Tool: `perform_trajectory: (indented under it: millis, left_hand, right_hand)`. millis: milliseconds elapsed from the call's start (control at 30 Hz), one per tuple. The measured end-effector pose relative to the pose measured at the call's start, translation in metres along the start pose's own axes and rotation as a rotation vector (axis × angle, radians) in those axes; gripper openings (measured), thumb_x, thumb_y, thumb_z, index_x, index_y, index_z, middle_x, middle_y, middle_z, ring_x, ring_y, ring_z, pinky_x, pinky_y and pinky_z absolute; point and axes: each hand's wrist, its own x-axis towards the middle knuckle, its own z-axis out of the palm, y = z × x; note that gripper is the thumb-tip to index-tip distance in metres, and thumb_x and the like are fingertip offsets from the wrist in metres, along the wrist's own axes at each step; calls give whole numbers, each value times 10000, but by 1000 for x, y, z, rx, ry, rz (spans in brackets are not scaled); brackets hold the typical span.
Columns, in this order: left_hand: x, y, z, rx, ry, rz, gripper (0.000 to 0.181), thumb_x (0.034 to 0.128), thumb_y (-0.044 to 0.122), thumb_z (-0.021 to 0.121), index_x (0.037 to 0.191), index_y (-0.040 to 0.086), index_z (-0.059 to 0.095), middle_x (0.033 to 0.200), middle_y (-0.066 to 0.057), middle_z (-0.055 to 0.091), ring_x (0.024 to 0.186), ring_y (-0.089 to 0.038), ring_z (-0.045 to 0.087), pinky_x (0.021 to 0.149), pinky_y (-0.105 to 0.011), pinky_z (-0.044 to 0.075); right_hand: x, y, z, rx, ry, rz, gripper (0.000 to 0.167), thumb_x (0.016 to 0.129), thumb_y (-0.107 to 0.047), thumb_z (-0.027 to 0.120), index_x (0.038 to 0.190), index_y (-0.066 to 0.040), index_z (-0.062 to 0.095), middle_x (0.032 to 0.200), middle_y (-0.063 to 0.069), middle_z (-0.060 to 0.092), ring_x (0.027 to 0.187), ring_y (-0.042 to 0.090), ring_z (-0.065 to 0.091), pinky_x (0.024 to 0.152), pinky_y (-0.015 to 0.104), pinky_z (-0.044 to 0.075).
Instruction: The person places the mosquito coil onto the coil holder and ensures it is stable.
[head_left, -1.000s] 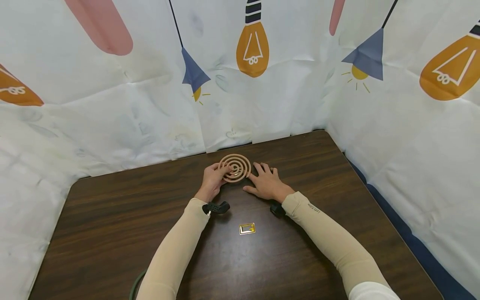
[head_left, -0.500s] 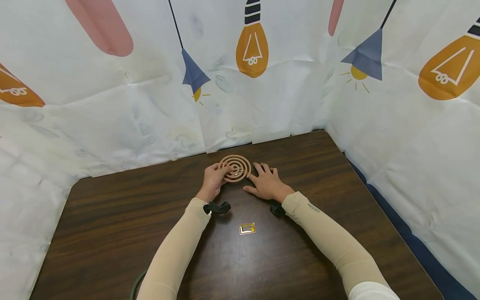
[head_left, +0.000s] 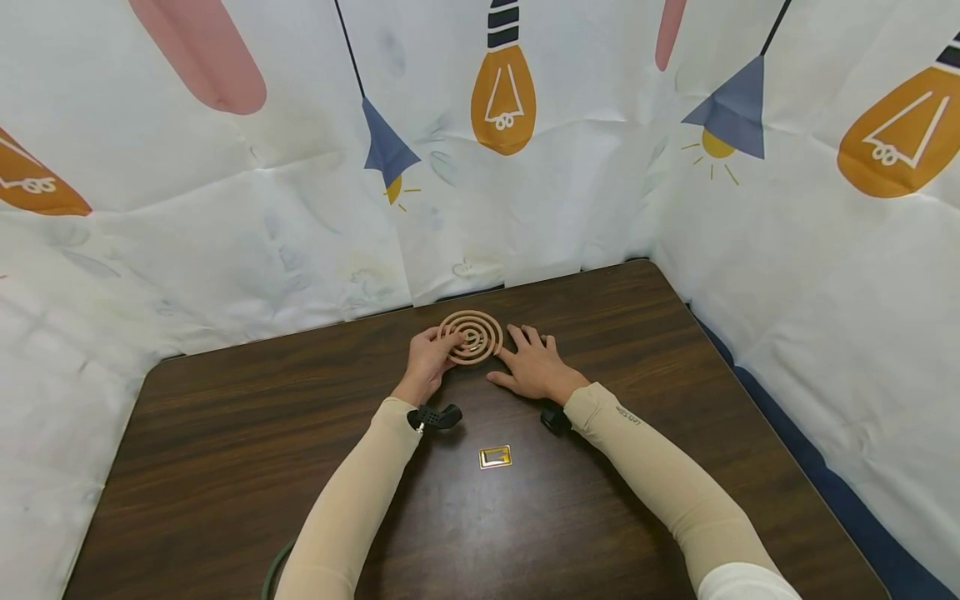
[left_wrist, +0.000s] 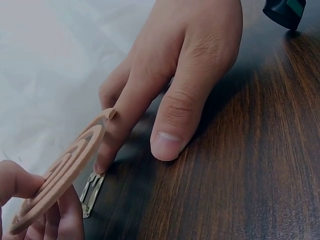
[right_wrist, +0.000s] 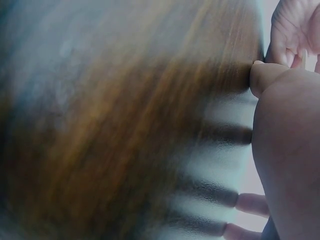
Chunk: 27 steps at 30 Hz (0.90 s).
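Note:
A tan mosquito coil (head_left: pixel 491 321) is pinched between the thumb and fingers of my left hand (head_left: pixel 426 362) near the back of the table. In the left wrist view, the coil (left_wrist: pixel 82 150) is tilted above a small flat metal piece with cutouts (left_wrist: pixel 91 197), which lies on the table. My right hand (head_left: pixel 534 368) rests on the table just right of the coil, fingers spread. One of its fingertips (left_wrist: pixel 100 165) touches or lies right by the metal piece. In the right wrist view, that hand (right_wrist: pixel 295 145) partly hides my left hand (right_wrist: pixel 290 30).
A small gold-edged rectangular plate (head_left: pixel 495 457) lies on the dark wood table (head_left: pixel 247 433), between the forearms. A white printed curtain (head_left: pixel 300 225) hangs behind and along the right side. A green cable (head_left: pixel 273 571) runs beside the left forearm.

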Motion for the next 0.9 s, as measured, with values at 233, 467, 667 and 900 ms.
perform_trajectory:
  millis: [233,467,667,900]
  left_hand:
    - [0,0,0,-1,3,4,444,971,117,703,1387,6,593,1069,-67,654,806,-70,719,714,-211,621]
    - [1,2,0,-5,1,10,414,965,108,707,1350,-9,612,963,-36,679,752,-79,729,707,-223,628]
    - [1,4,-1,15,3,8,416,967,122,707,1353,-3,615,1012,-47,670,782,-80,727,714,-224,626]
    - [0,4,-2,30,-5,9,415,969,122,703,1355,0,612,1026,-57,665,807,-89,729,721,-227,627]
  right_hand:
    - [1,1,0,2,3,-2,724,1026,-700,385,1642,-332,289,1736,147,144,1579,437,203,1177,695,300]
    - [0,0,-1,5,5,-5,717,1028,-696,387,1639,-331,300,1735,151,142,1579,438,200,1175,697,299]
    - [-1,0,-3,4,0,-8,715,1029,-698,380,1640,-335,294,1735,155,141,1579,441,202,1178,699,296]
    - [-1,-1,-2,-1,-2,-9,717,1029,-701,372,1642,-338,286,1735,153,140,1579,439,204,1177,698,298]
